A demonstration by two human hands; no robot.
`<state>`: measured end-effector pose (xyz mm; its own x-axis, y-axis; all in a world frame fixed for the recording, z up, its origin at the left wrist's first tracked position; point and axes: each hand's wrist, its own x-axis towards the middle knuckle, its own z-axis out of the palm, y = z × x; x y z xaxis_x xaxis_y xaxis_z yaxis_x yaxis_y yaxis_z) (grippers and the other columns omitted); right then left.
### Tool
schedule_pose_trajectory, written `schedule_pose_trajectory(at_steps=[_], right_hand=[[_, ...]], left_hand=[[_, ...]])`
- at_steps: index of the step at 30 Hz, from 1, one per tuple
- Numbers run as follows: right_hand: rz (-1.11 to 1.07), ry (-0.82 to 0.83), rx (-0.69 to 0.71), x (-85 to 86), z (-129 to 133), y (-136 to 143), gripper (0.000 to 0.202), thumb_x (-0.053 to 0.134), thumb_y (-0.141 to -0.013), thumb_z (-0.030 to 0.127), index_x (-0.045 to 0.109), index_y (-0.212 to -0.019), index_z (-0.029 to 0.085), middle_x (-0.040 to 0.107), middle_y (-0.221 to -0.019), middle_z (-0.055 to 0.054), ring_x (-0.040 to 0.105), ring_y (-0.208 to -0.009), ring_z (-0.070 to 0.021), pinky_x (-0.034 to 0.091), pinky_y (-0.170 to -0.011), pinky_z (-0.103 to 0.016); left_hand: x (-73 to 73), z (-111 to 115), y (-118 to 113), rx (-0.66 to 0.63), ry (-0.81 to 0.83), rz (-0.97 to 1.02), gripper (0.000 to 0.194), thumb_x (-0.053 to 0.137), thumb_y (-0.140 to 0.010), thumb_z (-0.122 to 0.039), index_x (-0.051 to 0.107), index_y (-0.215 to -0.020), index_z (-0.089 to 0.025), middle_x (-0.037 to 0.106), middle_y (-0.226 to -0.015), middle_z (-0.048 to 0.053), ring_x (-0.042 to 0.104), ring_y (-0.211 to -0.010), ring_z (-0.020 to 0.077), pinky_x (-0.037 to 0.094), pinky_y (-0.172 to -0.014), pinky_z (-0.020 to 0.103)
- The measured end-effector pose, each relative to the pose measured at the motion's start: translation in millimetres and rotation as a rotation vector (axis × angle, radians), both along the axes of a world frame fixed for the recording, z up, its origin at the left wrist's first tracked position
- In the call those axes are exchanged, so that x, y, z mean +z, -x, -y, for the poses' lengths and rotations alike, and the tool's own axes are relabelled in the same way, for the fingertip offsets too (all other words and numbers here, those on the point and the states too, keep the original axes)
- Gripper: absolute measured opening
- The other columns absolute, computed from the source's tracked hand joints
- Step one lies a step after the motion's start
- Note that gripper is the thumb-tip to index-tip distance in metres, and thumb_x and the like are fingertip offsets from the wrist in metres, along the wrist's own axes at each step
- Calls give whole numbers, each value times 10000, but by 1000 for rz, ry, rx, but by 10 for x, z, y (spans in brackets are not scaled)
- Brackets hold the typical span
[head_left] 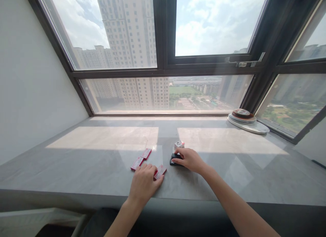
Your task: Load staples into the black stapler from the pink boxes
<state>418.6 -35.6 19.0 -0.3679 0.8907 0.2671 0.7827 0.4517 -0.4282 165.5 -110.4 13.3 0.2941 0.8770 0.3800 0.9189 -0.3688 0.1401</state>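
My left hand (144,182) rests low over the sill, its thumb and fingers closed around a flat red-and-white box (161,171). Just beyond its knuckles lie two similar boxes, a nearer one (137,163) and a farther one (146,153), set nearly end to end at a slant. To the right, my right hand (189,159) grips a black object that looks like a stapler (175,160), which lies on the surface. Part of the stapler is hidden under the palm. A small white box (179,144) with red marks stands right behind it, close to the index finger.
The grey marble-look window sill (89,172) spreads out on both sides, with its front edge close to my wrists. A stack of round plates or discs (244,121) sits in the far right corner. Dark window frames (163,72) rise behind; a white wall (33,77) stands left.
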Motion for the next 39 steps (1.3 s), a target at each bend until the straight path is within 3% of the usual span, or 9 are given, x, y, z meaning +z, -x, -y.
schedule_pose_trajectory(at_steps=[4, 6, 12, 16, 20, 25, 31, 34, 39], right_hand=[[-1, 14, 4, -34, 18, -62, 309, 682, -887, 545, 651, -1005, 262, 591, -707, 49, 533, -659, -135, 242, -584, -248], [-5, 16, 2, -43, 25, -63, 303, 687, -882, 541, 652, -998, 264, 585, -700, 50, 533, -652, -136, 242, -583, -248], [-28, 31, -22, 1, 82, -32, 274, 693, -862, 508, 681, -984, 263, 574, -678, 36, 529, -638, -150, 245, -581, -253], [-30, 50, -56, 95, 194, -66, 221, 666, -848, 391, 702, -1008, 244, 619, -715, 1, 528, -639, -160, 241, -576, -263], [-22, 88, -141, 125, 314, -193, 258, 631, -861, 446, 702, -769, 216, 623, -670, -21, 500, -596, -156, 224, -555, -273], [-132, 174, -319, -41, 456, -379, 562, 502, -912, 669, 650, -640, 200, 538, -547, -9, 473, -532, -153, 226, -521, -273], [-389, 195, -384, -276, 612, -563, 560, 434, -930, 670, 699, -806, 193, 547, -595, -2, 499, -566, -166, 312, -526, -253], [-528, 243, -349, -322, 632, -605, 534, 440, -927, 652, 710, -937, 192, 564, -613, -4, 507, -552, -170, 350, -519, -256], [-628, 297, -321, -312, 580, -393, 523, 436, -936, 642, 689, -989, 188, 518, -544, 6, 473, -471, -164, 342, -471, -261]], left_hand=[[-80, -176, 433, 216, -78, -24, 284, 630, -845, -484, 637, -923, -211, 619, -1024, 98, 564, -1034, 314, 448, -867, 440], [-136, -312, 582, 224, -97, 1, 403, 654, -818, -509, 623, -1074, -200, 583, -1230, 128, 520, -1180, 343, 444, -949, 477], [-258, -599, 721, -158, 27, 61, 703, 515, -944, -409, 233, -1571, -264, 257, -1639, 67, 205, -1518, 267, 284, -1198, 450], [-326, -557, 535, -179, 46, 94, 653, 386, -1013, -372, 124, -1604, -285, 262, -1644, 45, 211, -1523, 233, 264, -1215, 446], [-445, -621, 147, -143, 16, 121, 643, 356, -1028, -421, 142, -1604, -232, 278, -1634, 97, 221, -1518, 265, 227, -1217, 489], [-495, -1096, -450, -243, 44, 132, 742, 350, -1015, -535, 63, -1610, -197, 252, -1635, 149, 199, -1521, 294, 206, -1204, 493], [-355, -1548, -795, -431, 79, 105, 735, 415, -979, -609, 188, -1588, -265, 314, -1610, 133, 257, -1495, 304, 228, -1180, 496], [-344, -1421, -809, -463, 74, 97, 550, 336, -1033, -498, 299, -1546, -303, 355, -1589, 95, 264, -1492, 272, 240, -1181, 491], [-404, -853, -840, -366, 39, 137, 482, 286, -1048, -365, 347, -1506, -230, 413, -1537, 135, 285, -1482, 272, 273, -1175, 521]])
